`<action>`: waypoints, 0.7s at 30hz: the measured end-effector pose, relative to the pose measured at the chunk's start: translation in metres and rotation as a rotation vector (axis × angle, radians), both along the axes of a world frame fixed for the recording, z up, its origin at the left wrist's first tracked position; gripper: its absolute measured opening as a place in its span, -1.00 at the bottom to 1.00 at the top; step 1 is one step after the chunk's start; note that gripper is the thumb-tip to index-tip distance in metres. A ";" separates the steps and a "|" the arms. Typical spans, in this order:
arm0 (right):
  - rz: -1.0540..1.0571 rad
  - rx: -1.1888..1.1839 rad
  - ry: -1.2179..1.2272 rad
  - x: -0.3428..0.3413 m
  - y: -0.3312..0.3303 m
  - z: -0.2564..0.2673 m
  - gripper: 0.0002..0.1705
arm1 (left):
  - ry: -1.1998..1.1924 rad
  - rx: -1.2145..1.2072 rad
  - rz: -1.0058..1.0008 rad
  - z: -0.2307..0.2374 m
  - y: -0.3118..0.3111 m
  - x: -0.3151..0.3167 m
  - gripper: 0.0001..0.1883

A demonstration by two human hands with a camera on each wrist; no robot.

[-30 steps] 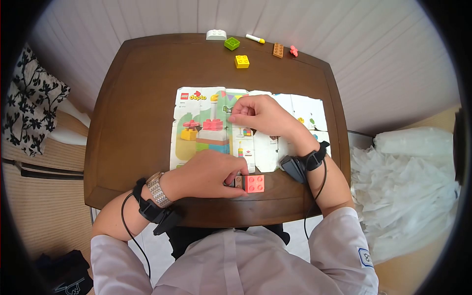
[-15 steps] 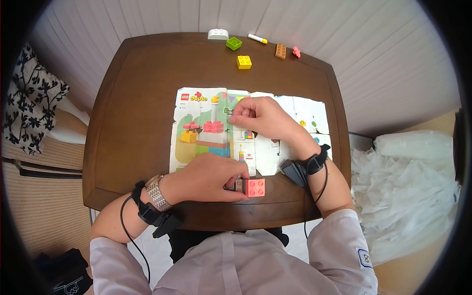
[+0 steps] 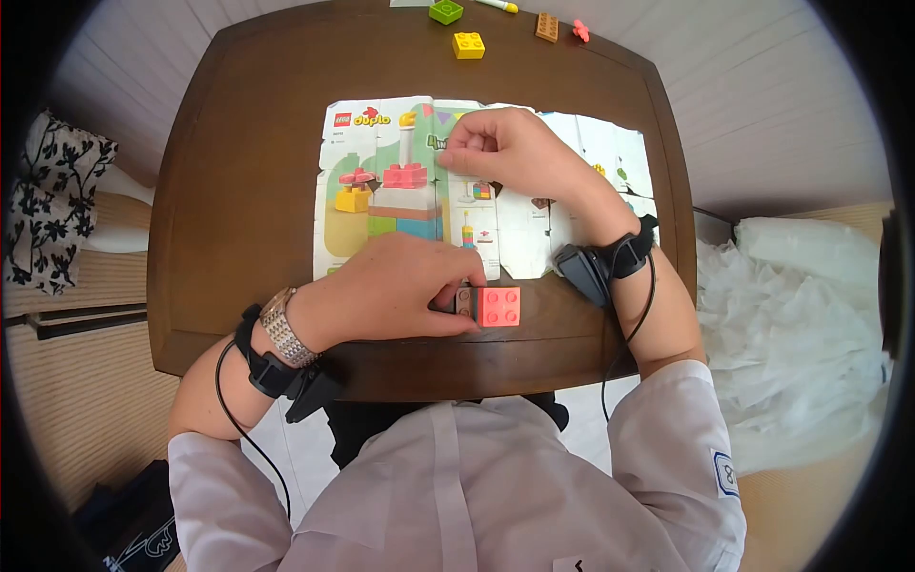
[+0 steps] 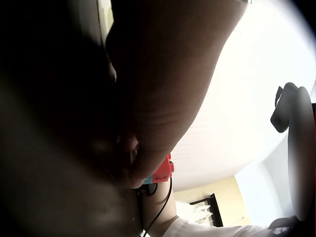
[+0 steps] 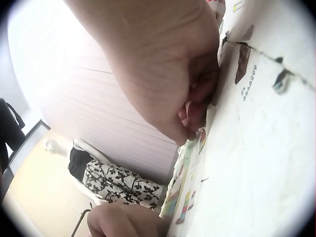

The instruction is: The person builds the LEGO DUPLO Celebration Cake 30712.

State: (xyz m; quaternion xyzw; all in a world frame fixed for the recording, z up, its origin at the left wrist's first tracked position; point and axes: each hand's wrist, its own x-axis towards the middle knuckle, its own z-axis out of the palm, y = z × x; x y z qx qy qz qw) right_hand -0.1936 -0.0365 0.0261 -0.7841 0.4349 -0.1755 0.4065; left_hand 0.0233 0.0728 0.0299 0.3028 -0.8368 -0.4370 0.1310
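In the head view my left hand (image 3: 396, 286) grips a small brick stack near the table's front edge, thumb on the near side and fingers on the far side. A red brick (image 3: 500, 306) with studs up sits at the stack's right, next to a brown piece (image 3: 464, 301). The left wrist view shows the red brick (image 4: 163, 170) with a bit of blue brick (image 4: 148, 180) below it, mostly behind the fingers. My right hand (image 3: 515, 153) rests on the unfolded instruction sheet (image 3: 519, 238), fingers loosely curled with nothing visible in them.
At the table's far side lie a yellow brick (image 3: 468, 46), a green brick (image 3: 445, 11), a brown brick (image 3: 546, 27), a pink flower-shaped piece (image 3: 581, 30) and a white-and-yellow candle piece (image 3: 499, 6). White ruffled fabric (image 3: 762, 353) stands right of the table (image 3: 229, 181).
The head view has tilted, so the table and everything on it sit higher in the picture. Both hands keep nearly the same pose, the left still gripping the brick stack.
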 end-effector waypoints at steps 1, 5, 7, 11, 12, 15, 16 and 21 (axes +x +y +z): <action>-0.003 -0.007 0.009 0.000 -0.001 -0.001 -0.69 | -0.009 0.002 -0.006 0.001 0.000 0.000 -0.72; -0.009 -0.019 0.014 0.001 0.000 -0.001 -0.70 | -0.021 0.015 -0.006 0.002 0.001 0.001 -0.72; -0.003 -0.022 0.013 0.000 -0.001 -0.002 -0.69 | -0.016 0.006 -0.004 0.002 0.001 0.001 -0.72; -0.008 -0.007 0.061 0.000 -0.001 0.002 -0.68 | 0.009 -0.036 -0.009 0.001 0.001 0.002 -0.72; -0.001 -0.012 0.062 0.000 -0.001 0.002 -0.68 | 0.010 -0.041 -0.002 0.000 0.001 0.002 -0.72; -0.017 0.033 0.015 0.000 0.000 0.004 -0.70 | 0.072 -0.074 0.028 -0.006 0.002 0.003 -0.71; 0.000 0.027 0.017 0.000 -0.001 0.002 -0.70 | 0.076 -0.087 0.016 -0.008 0.002 0.004 -0.70; -0.015 0.143 -0.029 0.000 0.001 0.013 -0.73 | 0.097 -0.121 0.016 -0.012 0.003 0.006 -0.67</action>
